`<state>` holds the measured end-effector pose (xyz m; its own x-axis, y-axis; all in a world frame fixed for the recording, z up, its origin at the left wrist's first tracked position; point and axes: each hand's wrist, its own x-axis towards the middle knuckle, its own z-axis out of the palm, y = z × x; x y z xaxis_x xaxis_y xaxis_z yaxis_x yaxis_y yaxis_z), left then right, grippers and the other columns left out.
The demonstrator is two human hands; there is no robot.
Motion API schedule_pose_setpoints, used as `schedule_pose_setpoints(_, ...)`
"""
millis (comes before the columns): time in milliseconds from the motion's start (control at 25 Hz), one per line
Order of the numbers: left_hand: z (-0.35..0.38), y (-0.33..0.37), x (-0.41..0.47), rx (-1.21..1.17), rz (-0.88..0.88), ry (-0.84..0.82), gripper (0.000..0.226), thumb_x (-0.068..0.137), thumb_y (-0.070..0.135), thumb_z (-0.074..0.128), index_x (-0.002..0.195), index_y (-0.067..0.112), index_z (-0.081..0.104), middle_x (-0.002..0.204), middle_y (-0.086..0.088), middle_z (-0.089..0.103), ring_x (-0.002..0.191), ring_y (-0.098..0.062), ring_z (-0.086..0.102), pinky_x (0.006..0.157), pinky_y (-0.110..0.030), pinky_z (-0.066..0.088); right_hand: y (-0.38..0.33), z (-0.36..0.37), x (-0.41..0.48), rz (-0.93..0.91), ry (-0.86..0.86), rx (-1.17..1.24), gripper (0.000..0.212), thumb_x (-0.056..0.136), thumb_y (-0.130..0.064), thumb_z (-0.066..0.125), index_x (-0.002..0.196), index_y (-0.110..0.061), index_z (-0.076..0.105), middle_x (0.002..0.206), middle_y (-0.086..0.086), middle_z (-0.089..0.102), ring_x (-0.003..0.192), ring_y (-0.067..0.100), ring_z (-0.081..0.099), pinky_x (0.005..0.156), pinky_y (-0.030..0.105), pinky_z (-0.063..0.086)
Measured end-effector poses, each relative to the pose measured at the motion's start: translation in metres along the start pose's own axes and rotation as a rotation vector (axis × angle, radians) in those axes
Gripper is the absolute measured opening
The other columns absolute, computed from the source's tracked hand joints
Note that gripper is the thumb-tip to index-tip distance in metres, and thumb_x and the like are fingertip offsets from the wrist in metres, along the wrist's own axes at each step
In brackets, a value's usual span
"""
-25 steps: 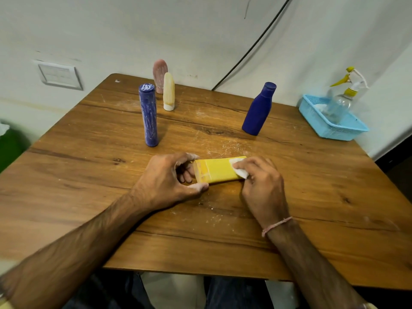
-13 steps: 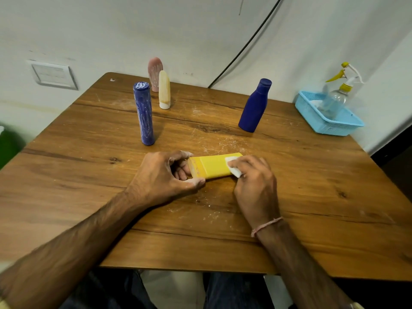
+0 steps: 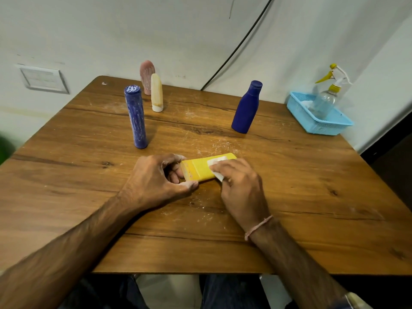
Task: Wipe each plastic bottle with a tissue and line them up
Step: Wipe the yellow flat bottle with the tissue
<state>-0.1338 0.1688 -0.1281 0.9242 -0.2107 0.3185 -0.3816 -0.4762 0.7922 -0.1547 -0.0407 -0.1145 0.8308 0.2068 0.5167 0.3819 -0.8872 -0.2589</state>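
Wooden table [image 3: 312, 197] against a pale wall, dusted with white specks near centre. Yellow bottle [image 3: 200, 169] lies flat on its side at mid-table. Left hand [image 3: 153, 181] grips its left end, thumb on the near edge, fingers curled over the far edge. Right hand [image 3: 240, 188] presses a white tissue [image 3: 215, 168] onto the bottle's right half, fingers bent down on it. Farther left stands a tall streaked blue bottle [image 3: 136, 118]; farther right, a dark blue bottle [image 3: 246, 108]. Far left: cream bottle [image 3: 156, 93], pink bottle [image 3: 146, 74] just behind. Far right corner: blue basket [image 3: 321, 126] holding a spray bottle [image 3: 325, 99].
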Motion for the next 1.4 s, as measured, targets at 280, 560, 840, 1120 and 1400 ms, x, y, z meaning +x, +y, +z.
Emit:
schedule_pose_setpoints(280, 0.000, 0.008, 0.002, -0.016, -0.051, 0.072, 0.044, 0.062, 0.049, 0.086, 0.100, 0.036, 0.067, 0.070, 0.011, 0.071, 0.068, -0.003, 0.068, 0.057, -0.005, 0.050, 0.013, -0.016, 0.017, -0.109, -0.217, 0.172, 0.038, 0.084, -0.002, 0.068, 0.121, -0.013, 0.068, 0.121, 0.002, 0.064, 0.119, 0.013, 0.052, 0.105, 0.027, 0.042)
schedule_pose_setpoints(560, 0.005, 0.006, 0.001, -0.080, -0.059, 0.087, 0.042, 0.065, 0.048, 0.086, 0.097, 0.024, 0.074, 0.070, 0.007, 0.073, 0.065, -0.007, 0.070, 0.059, -0.012, 0.054, -0.009, -0.002, 0.010, -0.360, -0.109, 0.140, 0.040, 0.082, 0.006, 0.069, 0.118, -0.009, 0.065, 0.117, 0.006, 0.062, 0.116, 0.018, 0.054, 0.099, 0.030, 0.047)
schedule_pose_setpoints(840, 0.003, 0.006, 0.000, -0.081, 0.093, 0.092, 0.058, 0.068, 0.048, 0.084, 0.112, 0.014, 0.069, 0.084, 0.005, 0.070, 0.073, -0.010, 0.067, 0.066, -0.024, 0.059, 0.007, -0.020, 0.024, -0.187, -0.029, 0.268, 0.026, 0.084, -0.005, 0.071, 0.110, -0.012, 0.069, 0.112, 0.000, 0.065, 0.110, 0.009, 0.057, 0.095, 0.021, 0.048)
schedule_pose_setpoints(1120, -0.004, 0.019, 0.008, -0.147, 0.419, 0.247, 0.040, 0.077, 0.019, 0.085, 0.103, -0.006, 0.066, 0.119, -0.014, 0.069, 0.110, -0.021, 0.068, 0.090, -0.039, 0.059, 0.001, -0.048, 0.021, -0.063, 0.065, 0.575, 0.025, 0.075, -0.011, 0.082, 0.099, -0.012, 0.073, 0.102, -0.003, 0.071, 0.102, 0.015, 0.067, 0.086, 0.029, 0.056)
schedule_pose_setpoints(1400, 0.004, 0.038, -0.001, -0.141, 0.422, 0.261, 0.038, 0.079, 0.022, 0.082, 0.110, 0.002, 0.072, 0.111, -0.007, 0.074, 0.105, -0.014, 0.071, 0.088, -0.039, 0.060, -0.022, -0.063, 0.000, -0.076, 0.353, 0.248, 0.025, 0.084, 0.005, 0.071, 0.105, -0.008, 0.072, 0.106, 0.004, 0.071, 0.103, 0.011, 0.066, 0.090, 0.020, 0.054)
